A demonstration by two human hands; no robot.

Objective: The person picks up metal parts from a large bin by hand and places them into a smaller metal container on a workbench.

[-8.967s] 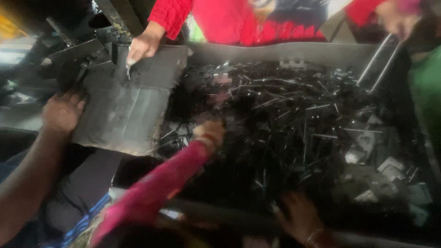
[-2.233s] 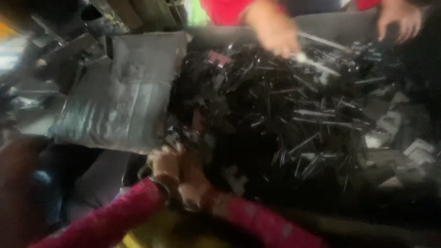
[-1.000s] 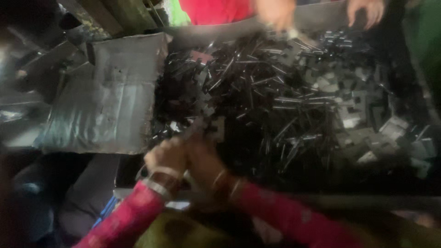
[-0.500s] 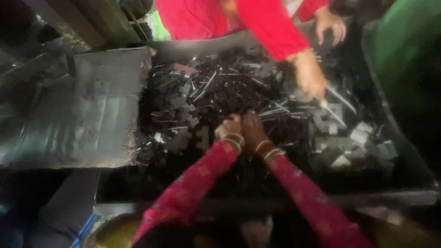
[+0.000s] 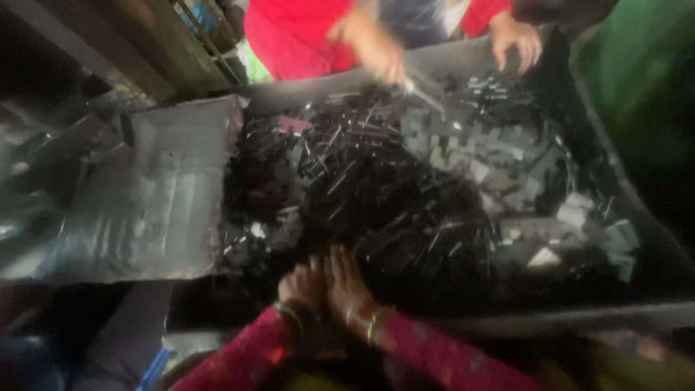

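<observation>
My left hand (image 5: 302,284) and my right hand (image 5: 346,281) lie side by side, touching, at the near edge of a big heap of small dark metal parts (image 5: 405,195). Both wear pink sleeves and bangles. Their fingers reach into the black pieces; blur hides whether they grip anything. The heap fills a wide grey tray (image 5: 550,318).
A person in red stands across the tray, one hand (image 5: 376,54) in the parts and the other hand (image 5: 517,40) on the far rim. A crumpled grey sheet (image 5: 156,195) lies to the left. Green cloth (image 5: 637,80) hangs at the right.
My hands have drawn back from the middle of the heap to its near edge. The view has shifted, and the person opposite has moved a hand to the far side.
</observation>
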